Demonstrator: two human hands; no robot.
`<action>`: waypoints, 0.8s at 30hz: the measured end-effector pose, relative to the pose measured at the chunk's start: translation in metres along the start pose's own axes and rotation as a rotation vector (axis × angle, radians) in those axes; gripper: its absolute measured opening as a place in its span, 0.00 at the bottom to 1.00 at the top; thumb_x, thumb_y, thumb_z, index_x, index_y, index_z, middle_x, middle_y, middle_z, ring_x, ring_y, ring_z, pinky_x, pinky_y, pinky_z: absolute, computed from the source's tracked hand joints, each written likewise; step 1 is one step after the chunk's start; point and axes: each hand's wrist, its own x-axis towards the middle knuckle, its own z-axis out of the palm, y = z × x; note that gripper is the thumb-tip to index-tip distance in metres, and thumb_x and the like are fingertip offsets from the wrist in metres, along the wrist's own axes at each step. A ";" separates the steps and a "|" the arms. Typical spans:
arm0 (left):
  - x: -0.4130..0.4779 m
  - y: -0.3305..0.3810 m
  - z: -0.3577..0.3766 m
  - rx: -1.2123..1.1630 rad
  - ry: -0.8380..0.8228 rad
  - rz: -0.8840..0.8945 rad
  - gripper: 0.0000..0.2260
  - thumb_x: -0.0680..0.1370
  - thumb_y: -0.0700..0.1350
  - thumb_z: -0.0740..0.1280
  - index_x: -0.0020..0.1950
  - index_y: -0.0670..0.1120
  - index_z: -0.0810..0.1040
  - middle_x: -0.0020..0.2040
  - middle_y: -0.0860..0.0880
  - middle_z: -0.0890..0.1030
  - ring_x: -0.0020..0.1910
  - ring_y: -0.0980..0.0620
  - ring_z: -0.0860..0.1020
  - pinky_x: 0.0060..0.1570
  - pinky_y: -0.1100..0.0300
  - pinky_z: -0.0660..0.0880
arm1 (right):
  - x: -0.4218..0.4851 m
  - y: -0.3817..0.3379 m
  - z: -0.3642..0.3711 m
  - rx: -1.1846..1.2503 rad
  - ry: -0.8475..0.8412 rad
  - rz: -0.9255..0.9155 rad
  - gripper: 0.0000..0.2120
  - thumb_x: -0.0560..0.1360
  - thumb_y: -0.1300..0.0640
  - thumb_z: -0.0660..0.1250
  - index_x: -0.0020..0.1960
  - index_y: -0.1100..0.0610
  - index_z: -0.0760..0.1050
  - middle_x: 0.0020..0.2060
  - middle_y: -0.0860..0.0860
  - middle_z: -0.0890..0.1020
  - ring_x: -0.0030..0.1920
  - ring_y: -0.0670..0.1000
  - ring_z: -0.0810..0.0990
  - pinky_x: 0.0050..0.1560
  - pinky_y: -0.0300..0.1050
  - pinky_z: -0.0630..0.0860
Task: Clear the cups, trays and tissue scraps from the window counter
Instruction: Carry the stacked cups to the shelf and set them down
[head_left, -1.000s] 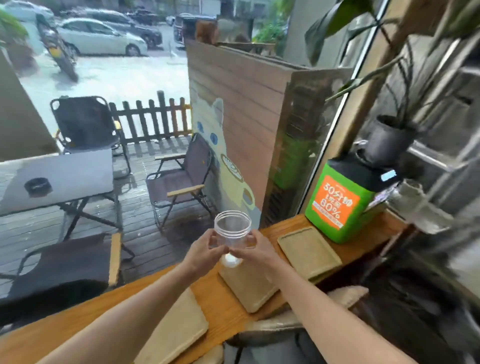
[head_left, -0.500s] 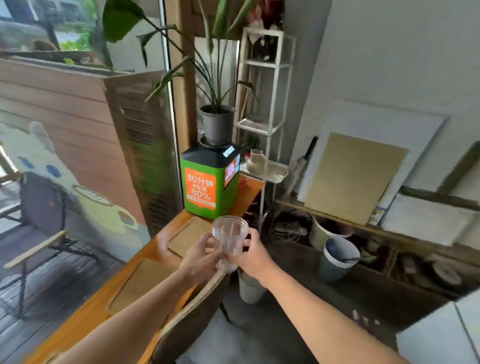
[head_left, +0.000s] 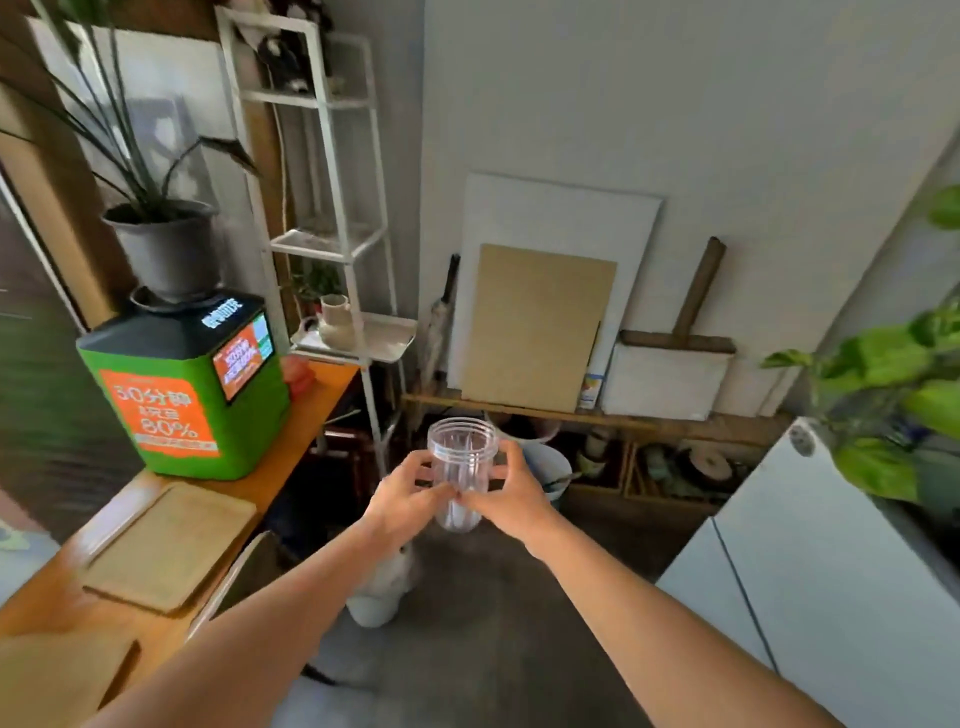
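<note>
Cup (head_left: 462, 467) gripped upright by left hand (head_left: 402, 501) and right hand (head_left: 511, 501), fingers curled round it (steadier for carrying, probably). Held right of counter (head_left: 322, 395); tray (head_left: 171, 545) there uncleared.

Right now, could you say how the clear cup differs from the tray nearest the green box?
The clear cup is see-through and upright; the tray is opaque and flat. The left hand and right hand hold the cup in the air; the tray lies on the counter untouched. Both look empty.
</note>
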 end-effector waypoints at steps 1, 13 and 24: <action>0.010 0.004 0.010 0.000 -0.015 0.008 0.17 0.70 0.50 0.73 0.56 0.59 0.75 0.55 0.51 0.81 0.52 0.50 0.81 0.55 0.46 0.80 | 0.007 0.004 -0.011 0.002 0.012 0.010 0.41 0.63 0.45 0.81 0.68 0.44 0.62 0.55 0.45 0.77 0.55 0.47 0.78 0.48 0.41 0.76; 0.153 0.028 0.034 0.045 -0.075 0.014 0.31 0.58 0.62 0.73 0.59 0.57 0.74 0.53 0.54 0.80 0.52 0.50 0.81 0.56 0.45 0.80 | 0.141 0.016 -0.053 0.013 0.006 0.067 0.43 0.63 0.45 0.81 0.70 0.46 0.61 0.62 0.50 0.78 0.57 0.48 0.76 0.55 0.47 0.77; 0.347 0.080 0.023 0.058 -0.154 0.062 0.23 0.66 0.54 0.74 0.59 0.53 0.76 0.54 0.51 0.80 0.55 0.49 0.80 0.58 0.44 0.78 | 0.317 -0.018 -0.091 0.033 0.069 0.123 0.42 0.64 0.48 0.81 0.69 0.48 0.61 0.58 0.49 0.78 0.59 0.51 0.77 0.62 0.56 0.77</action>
